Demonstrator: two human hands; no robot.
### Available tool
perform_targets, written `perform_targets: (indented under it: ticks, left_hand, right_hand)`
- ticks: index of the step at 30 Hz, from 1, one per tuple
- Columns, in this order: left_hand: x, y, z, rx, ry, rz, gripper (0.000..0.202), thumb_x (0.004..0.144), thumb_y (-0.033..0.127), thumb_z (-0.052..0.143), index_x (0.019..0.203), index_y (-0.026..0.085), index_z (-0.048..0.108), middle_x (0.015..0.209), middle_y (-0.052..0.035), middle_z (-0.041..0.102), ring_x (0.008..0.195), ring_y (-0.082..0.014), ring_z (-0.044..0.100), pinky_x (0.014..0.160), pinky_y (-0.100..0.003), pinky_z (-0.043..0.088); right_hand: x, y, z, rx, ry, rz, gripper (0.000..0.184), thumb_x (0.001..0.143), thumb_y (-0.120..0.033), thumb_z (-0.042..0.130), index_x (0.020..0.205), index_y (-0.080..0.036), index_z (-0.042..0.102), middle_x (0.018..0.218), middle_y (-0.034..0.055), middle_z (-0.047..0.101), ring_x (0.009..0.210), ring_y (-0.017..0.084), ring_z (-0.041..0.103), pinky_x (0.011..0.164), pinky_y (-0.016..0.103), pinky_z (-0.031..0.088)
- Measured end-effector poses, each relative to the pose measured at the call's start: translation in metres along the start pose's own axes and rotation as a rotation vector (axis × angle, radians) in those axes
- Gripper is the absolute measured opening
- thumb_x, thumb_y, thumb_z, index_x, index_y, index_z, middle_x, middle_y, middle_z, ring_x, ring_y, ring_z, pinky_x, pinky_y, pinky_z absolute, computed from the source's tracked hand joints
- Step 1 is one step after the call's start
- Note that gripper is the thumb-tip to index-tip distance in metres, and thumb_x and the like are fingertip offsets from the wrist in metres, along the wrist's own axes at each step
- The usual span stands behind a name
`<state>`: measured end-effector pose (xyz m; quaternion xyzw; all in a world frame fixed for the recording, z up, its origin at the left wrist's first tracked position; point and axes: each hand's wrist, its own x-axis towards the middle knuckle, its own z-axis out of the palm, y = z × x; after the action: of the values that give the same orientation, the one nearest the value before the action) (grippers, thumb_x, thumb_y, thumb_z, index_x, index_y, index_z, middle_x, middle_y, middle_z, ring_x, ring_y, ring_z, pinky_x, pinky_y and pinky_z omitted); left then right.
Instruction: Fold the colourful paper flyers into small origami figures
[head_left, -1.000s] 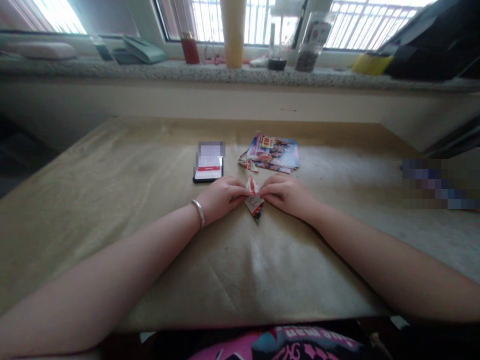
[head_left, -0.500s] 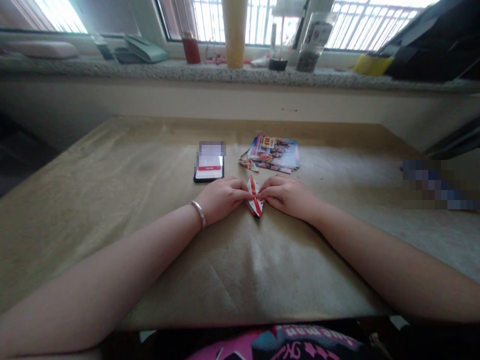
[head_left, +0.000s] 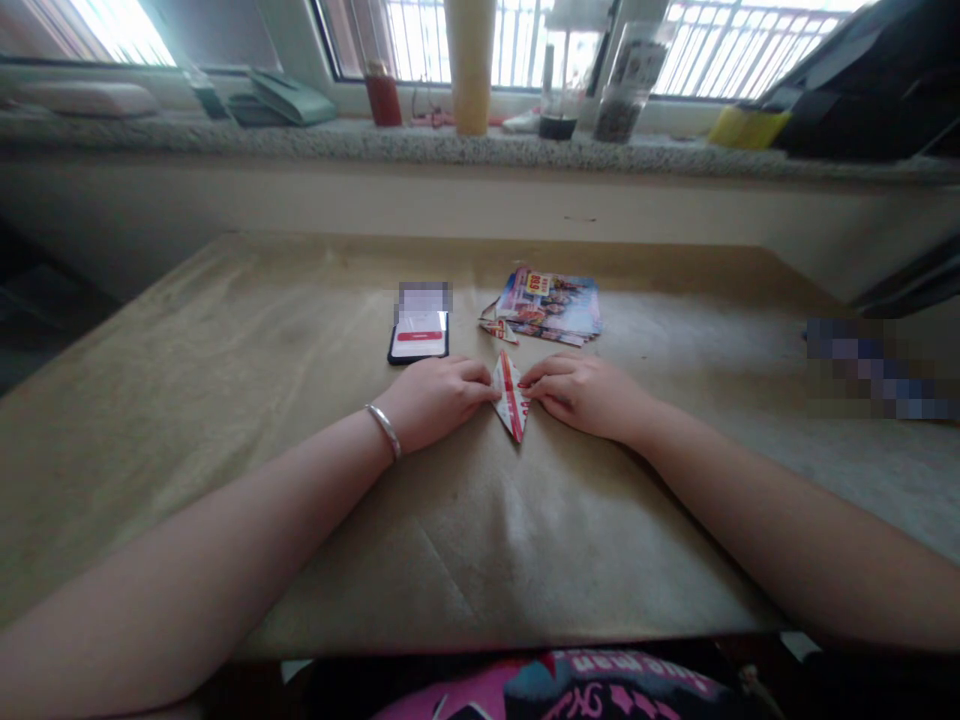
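Observation:
A small diamond of folded paper (head_left: 511,400), white with red stripes and print, lies in front of me with one point toward me. My left hand (head_left: 442,395), with a silver bangle at the wrist, pinches its left corner between thumb and fingers. On the other side, my right hand (head_left: 581,393) grips the right corner with its fingertips. Just beyond the diamond rests another small folded paper piece (head_left: 500,329) with red and white print. It touches or lies close to a stack of colourful printed leaflets (head_left: 559,305).
A phone (head_left: 420,335) with a lit screen lies left of the leaflets on the tan-covered table (head_left: 262,400). Behind the table, a granite windowsill (head_left: 300,140) holds a red-brown jar (head_left: 383,95), a tall yellow cylinder (head_left: 471,80) and other containers. A blurred bluish item lies far right.
The paper diamond now looks flatter and more spread, with its middle uncovered. Both hands have drawn slightly apart, from its centre out to its side corners.

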<state>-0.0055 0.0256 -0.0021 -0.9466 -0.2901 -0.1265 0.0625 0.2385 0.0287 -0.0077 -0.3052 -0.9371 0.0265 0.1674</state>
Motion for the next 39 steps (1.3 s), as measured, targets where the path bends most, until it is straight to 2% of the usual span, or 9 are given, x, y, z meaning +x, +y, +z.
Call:
perform_targets:
  ticks: [8,14,19,25,30,32,35,39]
  left_hand:
    - [-0.002,0.001,-0.003,-0.020,-0.008,-0.038,0.023,0.083,0.017,0.052,0.093,0.021,0.072,0.092,-0.0044,0.067,0.079,-0.0164,0.062,0.071,-0.027,0.050]
    - [-0.004,0.000,-0.003,-0.066,0.002,-0.050,0.024,0.082,0.016,0.051,0.094,0.020,0.072,0.094,-0.0043,0.067,0.082,-0.0160,0.063,0.075,-0.027,0.050]
    - [-0.004,-0.001,-0.002,-0.074,0.027,-0.017,0.023,0.083,0.015,0.051,0.092,0.019,0.071,0.097,-0.0045,0.067,0.083,-0.0157,0.062,0.076,-0.027,0.051]
    - [-0.001,-0.002,0.002,-0.155,0.106,0.105,0.023,0.085,0.011,0.048,0.094,0.016,0.068,0.118,-0.0072,0.064,0.116,-0.0205,0.055,0.099,-0.036,0.048]
    - [-0.001,-0.003,0.006,-0.201,0.106,0.133,0.023,0.085,0.012,0.050,0.100,0.018,0.067,0.126,-0.0076,0.060,0.124,-0.0228,0.050,0.103,-0.042,0.044]
    - [-0.002,-0.003,0.007,-0.189,0.069,0.116,0.025,0.088,0.016,0.050,0.106,0.020,0.066,0.128,-0.0069,0.060,0.123,-0.0245,0.051,0.105,-0.049,0.041]
    - [-0.002,-0.003,0.006,-0.179,0.012,0.093,0.029,0.091,0.021,0.048,0.116,0.025,0.061,0.130,-0.0061,0.058,0.123,-0.0257,0.051,0.106,-0.057,0.035]
    - [-0.001,-0.004,0.006,-0.191,-0.009,0.110,0.030,0.092,0.023,0.047,0.120,0.023,0.059,0.130,-0.0072,0.057,0.121,-0.0240,0.052,0.105,-0.052,0.037]
  right_hand:
    - [-0.001,-0.003,-0.003,0.026,-0.019,0.024,0.025,0.083,-0.013,0.051,0.090,-0.022,0.073,0.105,0.0027,0.071,0.094,0.020,0.065,0.085,0.034,0.051]
    - [-0.004,-0.004,-0.002,-0.014,0.031,0.077,0.022,0.082,-0.015,0.053,0.085,-0.023,0.073,0.101,0.0015,0.072,0.089,0.021,0.065,0.080,0.036,0.051]
    - [-0.004,-0.014,-0.003,0.025,0.053,0.148,0.018,0.083,-0.021,0.054,0.086,-0.021,0.072,0.100,0.0035,0.072,0.091,0.021,0.063,0.084,0.037,0.049]
    - [-0.003,-0.027,-0.004,0.020,0.066,0.225,0.030,0.084,-0.041,0.057,0.099,-0.017,0.070,0.102,0.0083,0.071,0.097,0.025,0.061,0.088,0.040,0.047]
    - [-0.003,-0.025,0.000,0.035,0.056,0.215,0.046,0.078,-0.048,0.064,0.111,-0.015,0.066,0.112,0.0094,0.068,0.105,0.026,0.058,0.094,0.042,0.046]
    - [-0.003,-0.021,0.002,0.055,0.047,0.206,0.049,0.076,-0.047,0.066,0.114,-0.016,0.065,0.116,0.0094,0.066,0.108,0.027,0.057,0.096,0.042,0.045]
    - [-0.002,-0.014,0.003,0.094,0.047,0.163,0.039,0.080,-0.038,0.063,0.115,-0.018,0.064,0.117,0.0079,0.066,0.109,0.024,0.058,0.098,0.041,0.044]
    - [-0.002,-0.008,0.001,0.096,0.050,0.084,0.032,0.085,-0.032,0.057,0.114,-0.020,0.065,0.117,0.0067,0.066,0.108,0.022,0.058,0.098,0.039,0.043]
